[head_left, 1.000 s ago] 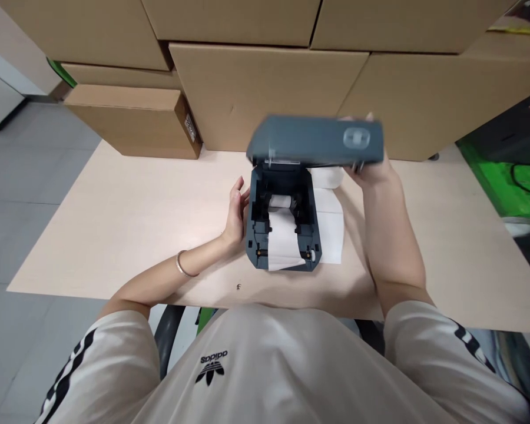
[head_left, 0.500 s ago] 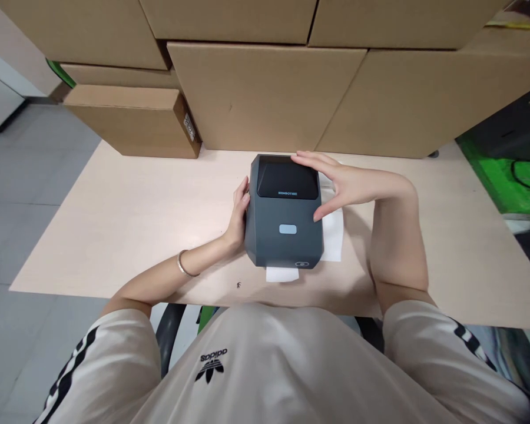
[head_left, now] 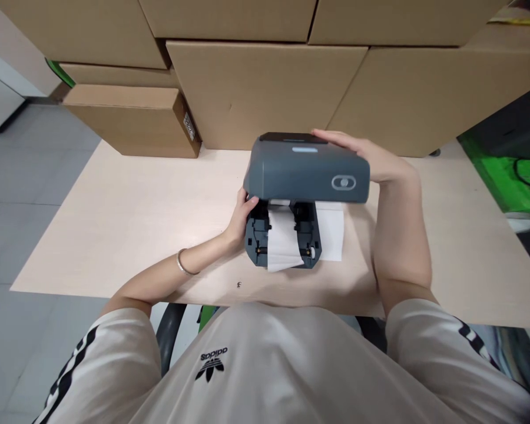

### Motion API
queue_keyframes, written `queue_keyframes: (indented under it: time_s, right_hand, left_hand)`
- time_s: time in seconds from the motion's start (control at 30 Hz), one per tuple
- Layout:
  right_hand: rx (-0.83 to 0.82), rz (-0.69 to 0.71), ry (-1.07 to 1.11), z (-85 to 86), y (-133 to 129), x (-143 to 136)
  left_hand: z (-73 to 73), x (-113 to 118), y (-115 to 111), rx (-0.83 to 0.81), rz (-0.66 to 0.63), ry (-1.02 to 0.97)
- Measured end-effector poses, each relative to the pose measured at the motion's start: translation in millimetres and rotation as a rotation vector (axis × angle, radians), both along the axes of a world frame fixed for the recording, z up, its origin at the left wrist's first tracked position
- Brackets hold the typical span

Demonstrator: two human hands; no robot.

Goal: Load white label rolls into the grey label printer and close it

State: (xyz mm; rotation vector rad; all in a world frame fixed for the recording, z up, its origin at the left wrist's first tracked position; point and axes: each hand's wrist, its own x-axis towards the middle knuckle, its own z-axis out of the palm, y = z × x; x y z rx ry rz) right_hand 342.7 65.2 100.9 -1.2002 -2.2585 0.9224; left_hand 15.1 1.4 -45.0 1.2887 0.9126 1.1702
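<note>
A dark grey label printer (head_left: 252,247) stands on the table with its lid (head_left: 300,176) swung up and tilted back. Inside, a strip of white label paper (head_left: 283,235) runs forward over the roller and past the front edge. My right hand (head_left: 357,150) grips the lid at its upper right side, some fingers hidden behind it. At the printer's left side, my left hand (head_left: 241,221) holds the body, thumb on the rim of the base and the other fingers mostly hidden. White paper (head_left: 331,232) lies under the printer's right side.
Stacked cardboard boxes (head_left: 265,94) form a wall along the table's back edge. A flatter cardboard box (head_left: 123,121) sits at the back left. A small dark scrap (head_left: 239,284) lies near the front edge of the table (head_left: 115,218).
The printer's lid has gone from closed to raised, lifted by my right hand, showing the paper inside. My left hand stays at the printer's left side.
</note>
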Motion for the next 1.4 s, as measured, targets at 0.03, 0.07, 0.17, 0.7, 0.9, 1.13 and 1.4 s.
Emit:
queue_keyframes:
  time_s: [0.03,0.07,0.17,0.7,0.9,1.13,1.4]
  right_hand:
    - [-0.001,-0.059,0.045,-3.7,2,-1]
    - [-0.006,-0.114,0.082,-8.6,5,-2]
    - [0.018,-0.243,0.144,-27.1,17,-5]
    - [0.294,-0.570,0.129,-52.7,25,-42]
    - [0.519,-0.493,-0.330,-28.7,-14,-68]
    - [0.490,0.050,-0.652,-42.2,-47,-123]
    - [0.395,0.054,-0.618,-59.2,-36,-113]
  left_hand:
    - [2.1,-1,-1,-0.032,0.010,-0.032]
    - [3.9,-2,-1,-0.056,0.019,-0.057]
    - [7.4,-6,3,-0.043,0.017,-0.040]
    - [-3.4,-23,25,0.089,-0.135,0.182]
    - [-11.4,-23,28,0.120,-0.101,0.168]
    - [-2.0,-22,28,0.131,-0.075,0.185]
    - [11.6,-17,26,0.115,-0.092,0.156]
